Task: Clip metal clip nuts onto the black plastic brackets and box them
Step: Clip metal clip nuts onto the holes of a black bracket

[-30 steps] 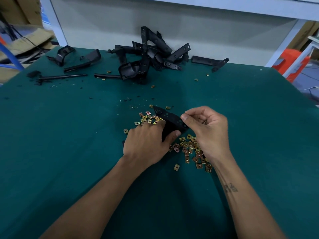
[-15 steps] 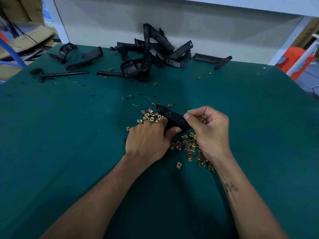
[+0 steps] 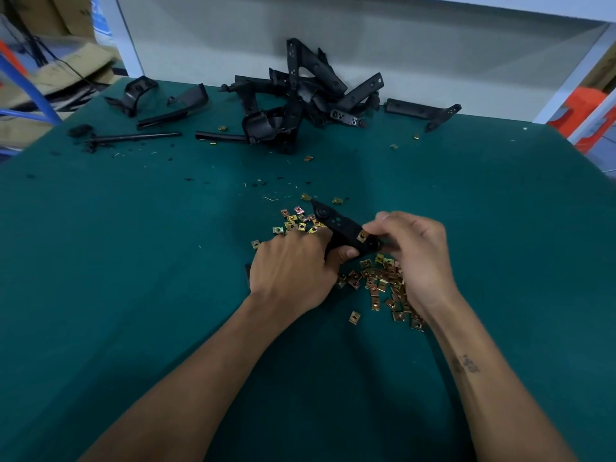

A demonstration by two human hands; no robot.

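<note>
A black plastic bracket (image 3: 336, 225) lies slanted over the green table, its far end pointing up-left. My left hand (image 3: 293, 271) grips its near part, thumb underneath. My right hand (image 3: 416, 255) pinches a brass-coloured clip nut (image 3: 362, 235) at the bracket's right end. Several loose clip nuts (image 3: 376, 281) lie scattered under and between my hands, with more clip nuts (image 3: 296, 223) beyond my left knuckles.
A heap of black brackets (image 3: 300, 101) is piled against the back wall. Single black parts (image 3: 173, 108) and a thin rod (image 3: 133, 137) lie at the far left, and another bracket (image 3: 423, 111) lies at the far right. A few stray nuts (image 3: 308, 158) dot the green table (image 3: 133, 261).
My right hand's fingertips have shifted slightly right along the bracket, and a clip nut now shows on the bracket's right end. The left hand keeps its hold.
</note>
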